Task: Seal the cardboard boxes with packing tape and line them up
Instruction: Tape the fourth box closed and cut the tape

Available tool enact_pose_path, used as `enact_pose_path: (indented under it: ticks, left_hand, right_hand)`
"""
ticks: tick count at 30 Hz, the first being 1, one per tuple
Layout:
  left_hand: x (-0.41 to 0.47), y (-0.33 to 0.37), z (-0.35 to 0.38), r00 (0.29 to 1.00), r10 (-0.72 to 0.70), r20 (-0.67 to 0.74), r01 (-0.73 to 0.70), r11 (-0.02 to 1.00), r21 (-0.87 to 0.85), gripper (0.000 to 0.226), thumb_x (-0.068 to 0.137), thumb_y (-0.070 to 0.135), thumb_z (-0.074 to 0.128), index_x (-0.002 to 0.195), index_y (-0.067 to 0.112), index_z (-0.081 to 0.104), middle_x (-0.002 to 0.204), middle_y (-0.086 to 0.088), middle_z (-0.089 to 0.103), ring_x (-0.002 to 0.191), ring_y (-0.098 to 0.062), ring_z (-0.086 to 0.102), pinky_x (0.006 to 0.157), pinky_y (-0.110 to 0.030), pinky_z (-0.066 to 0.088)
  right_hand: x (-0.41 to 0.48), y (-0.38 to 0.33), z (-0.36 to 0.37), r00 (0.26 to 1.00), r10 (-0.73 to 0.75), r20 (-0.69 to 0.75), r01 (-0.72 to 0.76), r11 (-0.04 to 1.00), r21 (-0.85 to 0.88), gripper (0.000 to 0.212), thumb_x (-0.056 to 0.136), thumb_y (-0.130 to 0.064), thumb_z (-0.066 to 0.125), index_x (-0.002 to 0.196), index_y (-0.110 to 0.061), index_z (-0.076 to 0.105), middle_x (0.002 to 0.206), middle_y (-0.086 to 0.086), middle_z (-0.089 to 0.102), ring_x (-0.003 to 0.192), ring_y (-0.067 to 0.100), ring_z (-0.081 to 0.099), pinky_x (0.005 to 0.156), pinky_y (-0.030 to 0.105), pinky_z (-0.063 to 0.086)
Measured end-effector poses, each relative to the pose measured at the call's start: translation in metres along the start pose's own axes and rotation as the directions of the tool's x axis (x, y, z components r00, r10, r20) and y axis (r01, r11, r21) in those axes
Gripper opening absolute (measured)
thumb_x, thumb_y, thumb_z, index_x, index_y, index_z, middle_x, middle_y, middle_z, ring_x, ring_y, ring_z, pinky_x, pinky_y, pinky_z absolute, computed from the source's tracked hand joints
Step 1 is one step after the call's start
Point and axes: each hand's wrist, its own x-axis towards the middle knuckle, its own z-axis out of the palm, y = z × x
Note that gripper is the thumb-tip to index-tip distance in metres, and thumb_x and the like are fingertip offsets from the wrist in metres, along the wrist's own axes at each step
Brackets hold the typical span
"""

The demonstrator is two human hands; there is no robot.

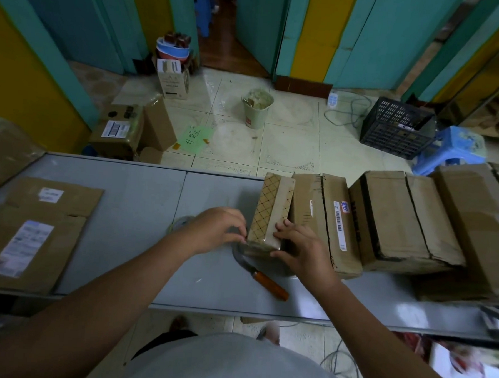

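A small box with a diamond pattern stands on the grey table, at the left end of a row of brown cardboard boxes. My left hand pinches its near left corner, where clear tape shows. My right hand presses on its near right corner. A clear tape roll lies partly hidden behind my left hand. A knife with an orange handle lies on the table just in front of the small box.
Flattened cardboard with labels lies on the table's left part. On the floor beyond the table are a bin, a black crate, a blue stool and more boxes.
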Motion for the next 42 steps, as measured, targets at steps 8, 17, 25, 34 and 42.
enact_pose_path:
  ticks: [8,17,25,34,42]
  left_hand:
    - [0.023,0.006,-0.02,0.988,0.154,-0.033,-0.137,0.943,0.304,0.032,0.08,0.045,0.088,0.091,0.022,0.069,0.088,0.01,0.062,0.08,-0.011,0.057,0.071,-0.03,0.047]
    - [0.026,0.005,-0.031,0.988,0.012,0.155,-0.027,0.995,0.094,0.015,0.086,0.037,0.086,0.093,0.035,0.073,0.087,0.019,0.069,0.082,0.001,0.063,0.072,-0.025,0.049]
    - [-0.016,0.009,-0.003,0.935,-0.355,0.01,0.34,0.884,-0.32,0.058,0.093,0.057,0.074,0.143,0.033,0.058,0.129,0.018,0.066,0.109,0.002,0.065,0.101,-0.039,0.058]
    - [0.026,0.074,0.033,0.867,-0.464,-0.184,0.428,0.881,-0.204,0.129,0.065,0.07,0.086,0.164,0.029,0.015,0.147,-0.003,0.04,0.127,-0.026,0.054,0.097,-0.048,0.057]
    - [0.018,0.027,-0.032,0.955,-0.272,-0.117,0.253,0.955,-0.156,0.113,0.068,0.045,0.094,0.159,0.038,0.028,0.152,0.009,0.043,0.135,-0.012,0.042,0.111,-0.048,0.048]
  right_hand:
    - [-0.001,0.001,0.004,1.0,0.005,-0.003,-0.005,1.0,-0.006,0.052,0.076,-0.022,0.091,0.125,-0.019,0.073,0.137,-0.006,0.066,0.136,0.008,0.054,0.117,0.028,0.042]
    - [0.004,0.0,0.005,1.0,-0.011,0.017,0.012,0.999,-0.05,0.055,0.076,-0.031,0.09,0.126,-0.025,0.069,0.138,-0.011,0.059,0.131,0.001,0.045,0.112,0.027,0.042]
    - [0.009,-0.012,0.002,1.0,0.005,0.003,-0.005,1.0,0.023,0.041,0.092,-0.059,0.067,0.121,-0.03,0.07,0.141,-0.015,0.049,0.137,0.007,0.042,0.111,0.024,0.037]
    - [0.046,-0.016,-0.01,0.997,0.013,0.07,-0.02,0.995,0.102,0.034,0.102,-0.004,0.053,0.119,-0.025,0.073,0.139,-0.012,0.055,0.134,0.01,0.047,0.115,0.045,0.043]
    - [0.072,-0.019,-0.047,0.992,0.122,-0.038,-0.124,0.99,-0.066,0.081,0.082,-0.038,0.085,0.151,-0.039,0.043,0.164,-0.014,0.027,0.153,0.017,0.025,0.123,0.052,0.03]
